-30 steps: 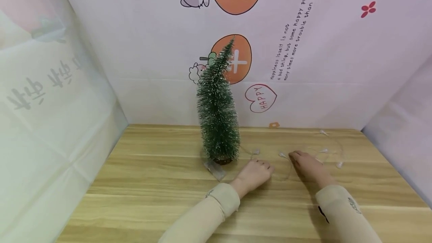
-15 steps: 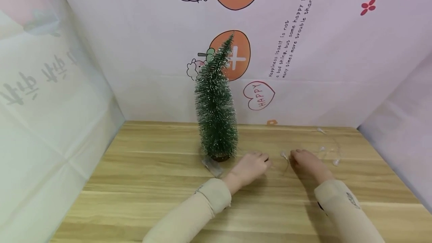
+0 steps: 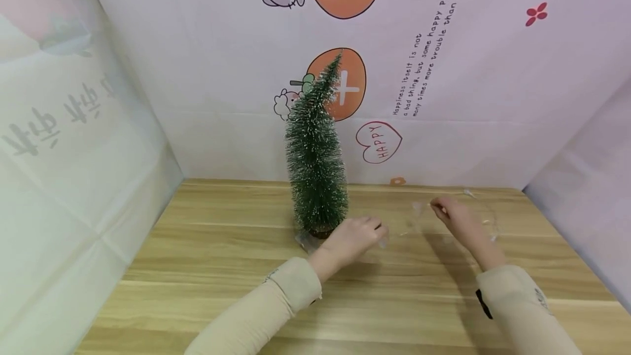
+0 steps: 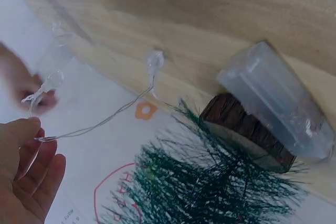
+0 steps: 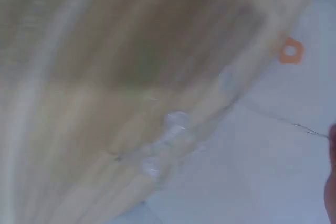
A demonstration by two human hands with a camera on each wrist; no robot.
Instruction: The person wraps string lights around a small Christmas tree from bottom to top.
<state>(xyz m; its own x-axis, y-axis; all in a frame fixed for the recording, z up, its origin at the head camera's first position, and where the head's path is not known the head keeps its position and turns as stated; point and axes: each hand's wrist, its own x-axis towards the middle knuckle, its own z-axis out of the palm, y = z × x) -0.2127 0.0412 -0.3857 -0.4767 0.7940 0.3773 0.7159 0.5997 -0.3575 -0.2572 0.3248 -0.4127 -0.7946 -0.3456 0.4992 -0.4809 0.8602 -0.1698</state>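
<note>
Mid-frame in the head view, your tree (image 3: 317, 166) is dark green flecked with white. Right of centre in the left wrist view, its base (image 4: 237, 121) is brown and the box (image 4: 278, 100) milky grey; your string lights (image 4: 155, 61) look clear. Your sleeves (image 3: 258, 311) are cream, the table (image 3: 231, 234) tan with wood-grain streaks, the backdrop (image 3: 212, 70) pinkish white with orange circles (image 3: 341, 5).

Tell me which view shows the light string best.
Left wrist: the light string looks large and clearest, pinched by the left hand. Head shows it small and faint; right wrist shows part of it, blurred.
</note>
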